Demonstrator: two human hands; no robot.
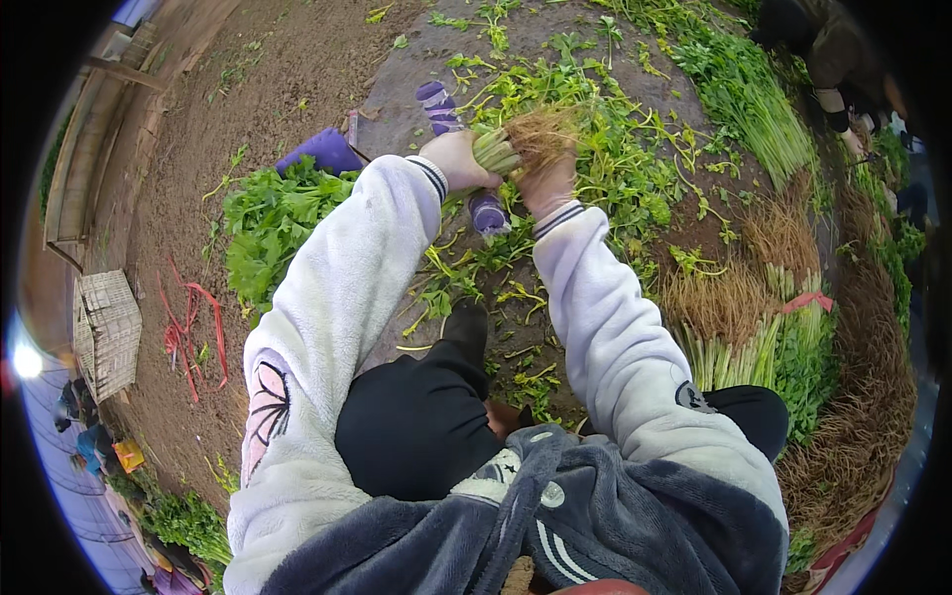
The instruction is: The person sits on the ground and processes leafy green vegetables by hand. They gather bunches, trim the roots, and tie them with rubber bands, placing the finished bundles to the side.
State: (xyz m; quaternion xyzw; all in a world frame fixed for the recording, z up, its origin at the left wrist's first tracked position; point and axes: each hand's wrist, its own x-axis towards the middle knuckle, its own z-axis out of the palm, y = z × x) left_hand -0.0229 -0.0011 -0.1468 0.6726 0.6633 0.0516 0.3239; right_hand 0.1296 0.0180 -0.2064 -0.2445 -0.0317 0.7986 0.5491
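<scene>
My left hand (pixel 455 158) grips the pale stalks of a celery bunch (pixel 494 152), its thumb lying along them. Brown hairy roots (pixel 547 132) stick out to the right of that grip. Against these roots is my right hand (pixel 549 184), its fingers mostly hidden behind them. Leafy celery tops (pixel 275 216) show past my left sleeve; whether they belong to the held bunch is hidden by the arm. Purple-wrapped padded pieces (pixel 439 108) stand beyond my left hand, and another purple padded end (pixel 488 213) shows below my hands.
Trimmed yellow-green leaves (pixel 617 156) litter the ground ahead. Rooted celery bunches (pixel 732 320), one with a red tie (pixel 808 301), lie at my right. Red ribbon (pixel 195 335) and a pale woven basket (pixel 108 331) are at left. Another person (pixel 848 59) bends over celery at upper right.
</scene>
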